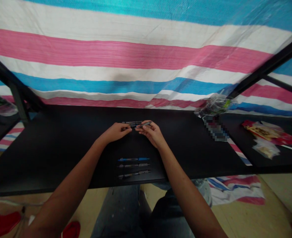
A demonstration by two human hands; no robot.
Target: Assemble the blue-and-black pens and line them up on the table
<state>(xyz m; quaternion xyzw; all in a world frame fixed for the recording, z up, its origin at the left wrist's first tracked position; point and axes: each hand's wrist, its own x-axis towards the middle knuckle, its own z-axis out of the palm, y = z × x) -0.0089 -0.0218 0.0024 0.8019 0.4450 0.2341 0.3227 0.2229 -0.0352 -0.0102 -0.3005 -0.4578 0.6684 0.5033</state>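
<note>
Striped sheeting (111,56) backs the black worktop (61,148). On my remote view, the right hand (153,133) pinches a pen (147,123) nearer the far edge; the left hand (118,131) curls almost closed, its grip unclear. Three pens (134,165) lie apart by the near edge, probably to stay distinct.

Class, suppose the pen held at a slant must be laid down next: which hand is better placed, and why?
Probably the right hand: it grips the pen, while the left hand is near the left ends of the far pens.
</note>
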